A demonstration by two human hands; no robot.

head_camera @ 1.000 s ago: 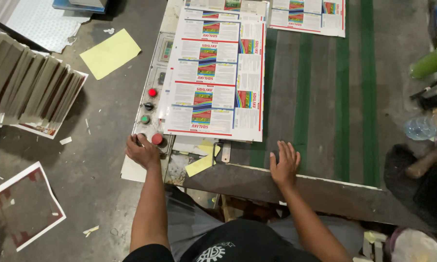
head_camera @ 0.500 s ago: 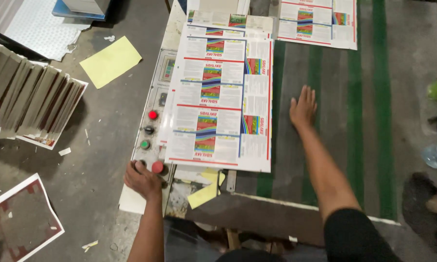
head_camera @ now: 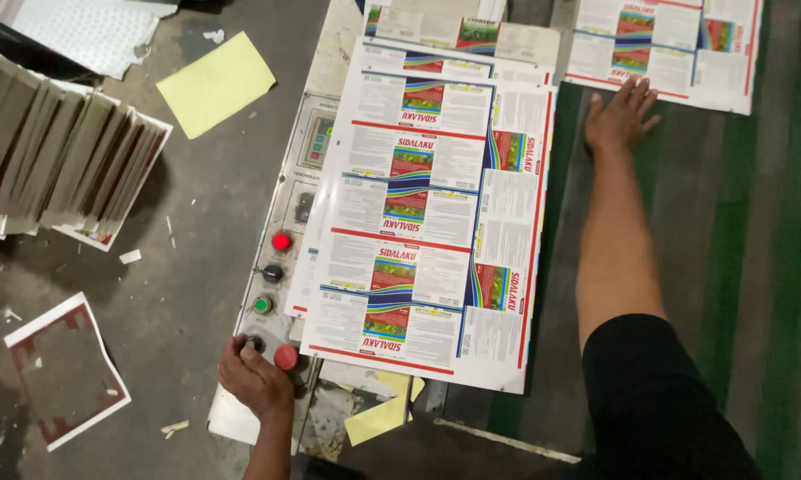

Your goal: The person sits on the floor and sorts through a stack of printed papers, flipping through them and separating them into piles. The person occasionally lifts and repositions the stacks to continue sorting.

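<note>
My left hand (head_camera: 253, 380) rests on the white control panel (head_camera: 280, 213), fingers curled around a knob beside the lower red button (head_camera: 286, 356). A green button (head_camera: 262, 305), a black knob and another red button (head_camera: 281, 241) sit above it. My right hand (head_camera: 620, 116) is stretched far forward, flat and open on the dark belt, its fingertips touching the edge of a far printed sheet (head_camera: 667, 49). Between my arms lies a large printed sheet (head_camera: 432, 213) with rows of colourful label panels.
A fanned stack of grey boards (head_camera: 58, 160) lies on the floor at left. A yellow paper (head_camera: 216, 83) and a red-edged sheet (head_camera: 64, 369) lie on the concrete. Green stripes (head_camera: 738, 240) run along the belt at right. Yellow scraps (head_camera: 378, 413) sit near the panel's lower end.
My right hand has reached further forward along the belt, from the near edge to the far printed sheet. The left hand has stayed on the panel's lower buttons.
</note>
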